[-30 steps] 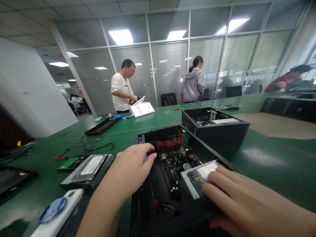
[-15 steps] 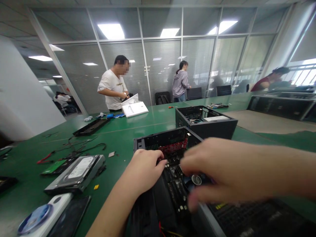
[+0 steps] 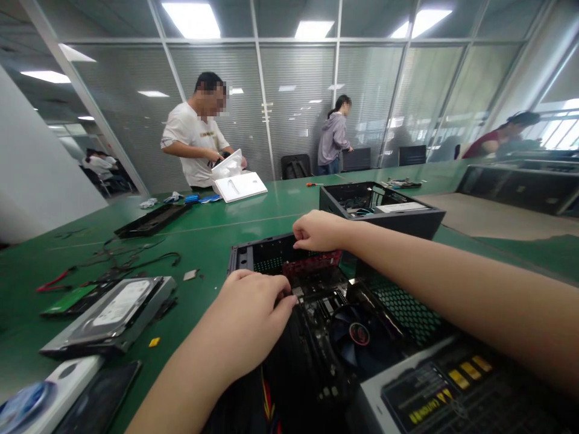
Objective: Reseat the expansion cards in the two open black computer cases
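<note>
In front of me an open black computer case holds a board with a round black fan. My left hand lies over the case's left side, thumb and fingers pinched together inside it; what they grip is hidden. Beyond the fan, my right hand is closed above the far wall, over a red circuit card. Its fingertips curl down, and I cannot make out what is in them. A power supply with yellow caution labels sits at the near right, under my right forearm.
Left on the green table are a hard drive, a green circuit board, loose cables and a black tray. A second black case stands behind mine. Across the table, a person handles a white box.
My right hand has moved from above the fan to the far wall of the case, its thumb drawn in. The left hand keeps its hold. The view has shifted slightly.
</note>
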The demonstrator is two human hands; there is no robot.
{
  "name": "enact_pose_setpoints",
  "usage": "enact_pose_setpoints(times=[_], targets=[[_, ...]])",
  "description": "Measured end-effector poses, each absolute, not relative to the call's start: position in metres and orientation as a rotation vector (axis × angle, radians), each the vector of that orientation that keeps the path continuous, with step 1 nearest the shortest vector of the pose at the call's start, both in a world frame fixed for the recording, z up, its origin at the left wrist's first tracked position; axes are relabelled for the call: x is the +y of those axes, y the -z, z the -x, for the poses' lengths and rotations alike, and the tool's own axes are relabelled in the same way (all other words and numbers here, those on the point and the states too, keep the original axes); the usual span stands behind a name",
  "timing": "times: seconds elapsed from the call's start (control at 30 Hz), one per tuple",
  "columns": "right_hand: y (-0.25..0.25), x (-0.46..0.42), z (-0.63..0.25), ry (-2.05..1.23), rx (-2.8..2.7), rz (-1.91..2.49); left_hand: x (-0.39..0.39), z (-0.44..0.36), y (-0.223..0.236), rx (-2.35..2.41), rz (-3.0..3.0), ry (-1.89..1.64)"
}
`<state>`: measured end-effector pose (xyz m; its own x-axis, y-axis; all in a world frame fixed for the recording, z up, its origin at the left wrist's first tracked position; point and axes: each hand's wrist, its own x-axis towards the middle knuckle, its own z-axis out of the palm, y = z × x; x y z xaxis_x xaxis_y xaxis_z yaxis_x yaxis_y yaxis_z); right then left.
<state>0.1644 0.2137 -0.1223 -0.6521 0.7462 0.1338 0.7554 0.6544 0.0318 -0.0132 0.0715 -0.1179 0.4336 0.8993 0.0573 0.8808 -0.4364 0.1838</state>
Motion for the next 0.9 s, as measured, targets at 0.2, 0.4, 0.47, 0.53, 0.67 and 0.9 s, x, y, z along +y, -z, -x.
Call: enact_pose_setpoints(times=[0.2,0.4,0.47,0.53,0.67,0.9], targets=[[0.136,0.212,-0.149,0.274,-2.936,1.380,0.074,0.012,0.117,1.635,-2.543,-0.208],[0.150,0.225,-0.149,0.321,-3.148,1.353,0.073,0.011,0.114,1.628,-2.575,-0.151],[0.152,0.225,-0.145,0.381,-3.173,1.323,0.073,0.010,0.114,1.626,-2.582,-0.140],[0.152,0.224,-0.142,0.409,-3.188,1.315,0.072,0.010,0.114,1.621,-2.584,-0.140],[0.150,0.220,-0.139,0.393,-3.224,1.306,0.072,0.009,0.113,1.631,-2.573,-0.150],[0.136,0.207,-0.137,0.343,-3.154,1.167,0.072,0.010,0.112,1.638,-2.586,-0.155]])
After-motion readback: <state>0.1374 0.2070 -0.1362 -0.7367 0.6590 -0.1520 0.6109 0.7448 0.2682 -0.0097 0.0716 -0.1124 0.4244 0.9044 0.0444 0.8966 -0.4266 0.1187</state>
